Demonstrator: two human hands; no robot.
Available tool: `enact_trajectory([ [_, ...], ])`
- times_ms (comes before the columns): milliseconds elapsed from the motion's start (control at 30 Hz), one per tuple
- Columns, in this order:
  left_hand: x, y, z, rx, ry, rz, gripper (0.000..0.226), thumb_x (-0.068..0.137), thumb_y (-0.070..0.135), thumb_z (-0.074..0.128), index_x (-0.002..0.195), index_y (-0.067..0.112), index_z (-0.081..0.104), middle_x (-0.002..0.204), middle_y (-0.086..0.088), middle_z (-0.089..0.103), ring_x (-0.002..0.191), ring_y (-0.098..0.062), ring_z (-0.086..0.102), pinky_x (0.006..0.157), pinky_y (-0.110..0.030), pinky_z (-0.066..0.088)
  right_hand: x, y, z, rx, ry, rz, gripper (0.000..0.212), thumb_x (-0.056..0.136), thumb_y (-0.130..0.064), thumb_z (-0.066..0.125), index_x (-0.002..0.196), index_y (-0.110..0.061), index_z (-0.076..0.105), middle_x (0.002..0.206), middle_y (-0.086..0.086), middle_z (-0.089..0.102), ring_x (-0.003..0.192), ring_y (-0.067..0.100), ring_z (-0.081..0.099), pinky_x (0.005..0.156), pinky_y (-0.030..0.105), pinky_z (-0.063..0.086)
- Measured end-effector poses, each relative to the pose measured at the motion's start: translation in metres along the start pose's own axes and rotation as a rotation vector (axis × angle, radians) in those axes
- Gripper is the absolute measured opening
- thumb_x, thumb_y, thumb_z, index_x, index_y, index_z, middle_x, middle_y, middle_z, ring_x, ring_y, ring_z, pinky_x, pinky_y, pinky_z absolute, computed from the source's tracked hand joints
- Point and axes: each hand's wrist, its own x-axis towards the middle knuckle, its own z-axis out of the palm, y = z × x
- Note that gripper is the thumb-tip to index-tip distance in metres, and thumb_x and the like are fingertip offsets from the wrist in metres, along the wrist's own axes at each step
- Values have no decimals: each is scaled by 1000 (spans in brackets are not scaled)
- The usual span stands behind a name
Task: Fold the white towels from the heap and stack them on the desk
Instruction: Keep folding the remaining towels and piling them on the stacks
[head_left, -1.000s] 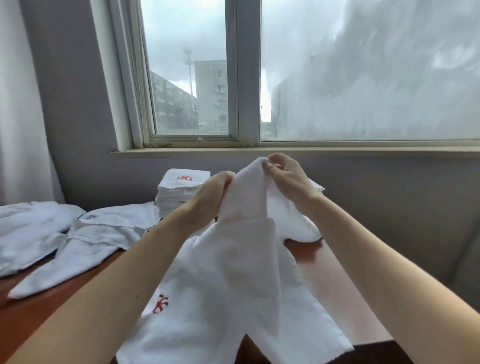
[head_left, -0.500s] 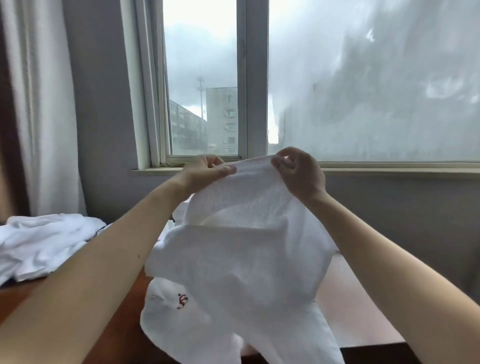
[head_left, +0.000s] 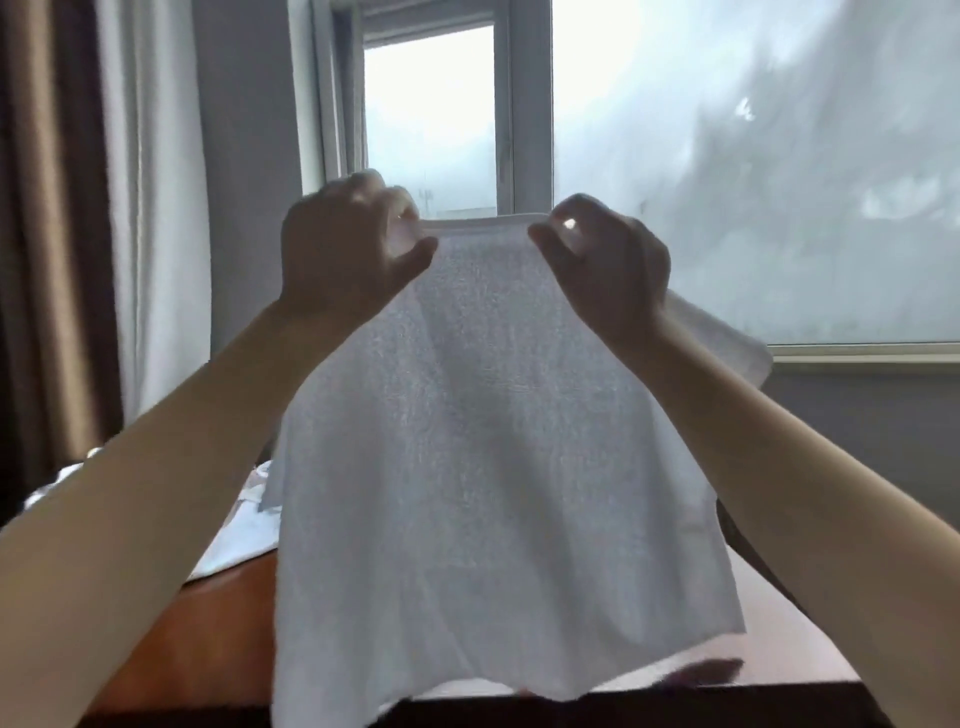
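Observation:
A white towel (head_left: 478, 467) hangs in the air in front of me, held up before the window by its top hem. My left hand (head_left: 348, 249) pinches the hem at its left end and my right hand (head_left: 602, 260) pinches it at the right end, with a short stretch of hem taut between them. The cloth drops down over the wooden desk (head_left: 208, 644) and hides the stack of folded towels behind it. Part of the heap of white towels (head_left: 234, 540) shows under my left forearm.
The window (head_left: 727, 182) and its sill (head_left: 862, 353) fill the background. Curtains (head_left: 104, 234) hang at the left. The desk's front edge (head_left: 727, 691) runs along the bottom of the view.
Both hands have lifted the towel from low over the desk to window height and moved apart along the hem. The towel now hangs spread out, and the view has tilted up.

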Motion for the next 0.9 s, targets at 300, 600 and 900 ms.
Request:
enact_trajectory([
  [300, -31, -31, 42, 51, -120, 70, 65, 88, 69, 38, 83, 11, 66, 78, -9, 61, 68, -19, 51, 61, -27, 31, -14, 29, 46, -34, -253, -22, 45, 91, -59, 57, 80, -15, 66, 66, -11, 58, 58, 11, 53, 56, 17, 27],
  [600, -127, -44, 171, 17, -417, -57, 25, 78, 33, 79, 78, 12, 66, 79, -7, 59, 77, -31, 61, 62, -34, 39, -97, 120, 128, -230, -667, 130, 55, 78, -60, 63, 57, -16, 37, 54, -8, 44, 58, 21, 45, 48, 24, 21],
  [900, -175, -40, 210, -121, -455, -163, 19, 74, 20, 80, 79, 16, 63, 80, -2, 62, 76, -31, 61, 61, -33, 41, -127, 142, 154, -267, -729, -3, 28, 82, -46, 65, 77, -19, 59, 67, -1, 60, 68, 29, 57, 55, 29, 26],
])
